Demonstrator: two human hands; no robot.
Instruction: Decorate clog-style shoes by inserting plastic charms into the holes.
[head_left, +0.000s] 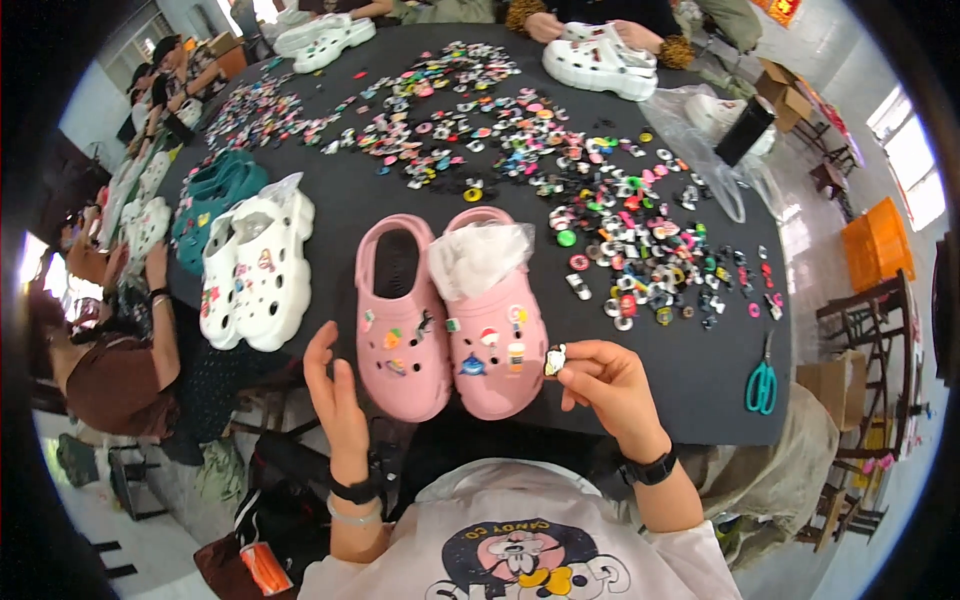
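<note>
A pair of pink clogs lies side by side on the dark table, toes toward me. The left pink clog and the right pink clog both carry several small coloured charms on their holed uppers. Crumpled white wrapping fills the opening of the right one. Between thumb and fingertips, my right hand pinches a small white, black and yellow shoe charm, just right of the right clog's toe. My left hand is raised by the left clog's outer side, its fingers stretched out and holding nothing.
Loose charms are heaped across the table. White clogs and teal clogs stand at left. Teal-handled scissors lie near the right edge. Across the table, a person's hands touch white clogs. Other people sit at left.
</note>
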